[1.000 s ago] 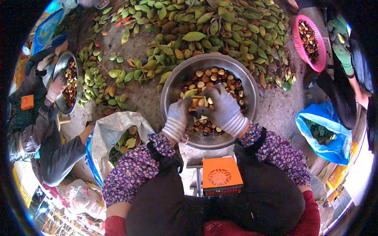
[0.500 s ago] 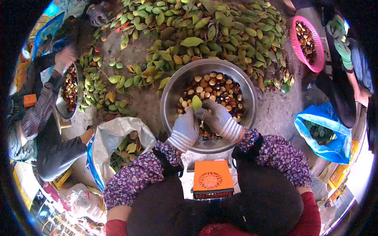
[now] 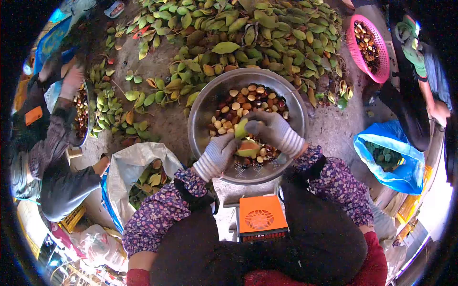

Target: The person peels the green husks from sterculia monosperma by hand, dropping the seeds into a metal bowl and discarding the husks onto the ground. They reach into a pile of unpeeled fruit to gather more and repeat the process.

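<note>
Over a metal colander (image 3: 195, 109), my two gloved hands hold a green seed pod (image 3: 247, 149) that is split open, its pale inside showing. My left hand (image 3: 215, 155), in a striped knit glove, is closed on the pod's left side. My right hand (image 3: 276, 131) pinches the upper green part of the pod (image 3: 241, 127) with thumb and fingers. Brown and cream seeds (image 3: 245, 100) lie in the colander beneath. Whether any seed is between my fingers is hidden.
A big heap of green pods (image 3: 281, 38) lies beyond the colander. A white sack (image 3: 121, 174) of husks stands left, a blue bag (image 3: 412, 174) right. An orange box (image 3: 262, 213) sits between my legs. Co-workers sit on both sides, near a pink basket (image 3: 353, 43).
My hands have moved apart, and the pod between them is now opened, showing its pale inside. My right hand has shifted right. The left co-worker's hand has moved slightly.
</note>
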Demonstrator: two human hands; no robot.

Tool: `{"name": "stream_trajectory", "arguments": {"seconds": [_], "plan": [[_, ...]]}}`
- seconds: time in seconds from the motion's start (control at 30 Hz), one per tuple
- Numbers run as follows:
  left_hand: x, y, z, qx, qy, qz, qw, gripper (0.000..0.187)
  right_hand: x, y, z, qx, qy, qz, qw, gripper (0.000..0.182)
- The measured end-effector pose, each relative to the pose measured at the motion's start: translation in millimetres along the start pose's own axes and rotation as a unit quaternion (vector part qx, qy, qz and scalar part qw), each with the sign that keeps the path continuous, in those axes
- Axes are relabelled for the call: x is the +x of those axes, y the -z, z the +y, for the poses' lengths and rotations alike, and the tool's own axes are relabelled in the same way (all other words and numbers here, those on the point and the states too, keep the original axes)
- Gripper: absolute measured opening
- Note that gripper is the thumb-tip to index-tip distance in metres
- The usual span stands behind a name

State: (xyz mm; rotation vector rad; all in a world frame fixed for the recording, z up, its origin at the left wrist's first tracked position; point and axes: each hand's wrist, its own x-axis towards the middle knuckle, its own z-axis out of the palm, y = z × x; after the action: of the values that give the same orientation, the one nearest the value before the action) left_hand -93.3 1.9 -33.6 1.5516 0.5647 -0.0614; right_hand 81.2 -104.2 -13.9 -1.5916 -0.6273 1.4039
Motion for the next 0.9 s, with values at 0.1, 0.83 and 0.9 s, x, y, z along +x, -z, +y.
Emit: {"name": "stream_trajectory", "arguments": {"seconds": [0.1, 0.83, 0.9], "plan": [[0.9, -1.8, -2.3, -0.026, 0.021, -0.011, 0.999, 0.025, 4.3, -13.9, 5.3, 0.027, -0.022, -0.01, 0.999, 0.035], [-3.1, -5.0, 31.0, 0.236, 0.036, 0.071, 0.969, 0.025, -1.8, -46.6, 13.6, -0.037, 0.046, 0.091, 0.994, 0.027], [-4.5, -1.8, 29.6, 0.23, 0.031, 0.079, 0.969, 0.023, 1.0, -44.2, 16.6, -0.074, 0.058, 0.081, 0.992, 0.021]]}}
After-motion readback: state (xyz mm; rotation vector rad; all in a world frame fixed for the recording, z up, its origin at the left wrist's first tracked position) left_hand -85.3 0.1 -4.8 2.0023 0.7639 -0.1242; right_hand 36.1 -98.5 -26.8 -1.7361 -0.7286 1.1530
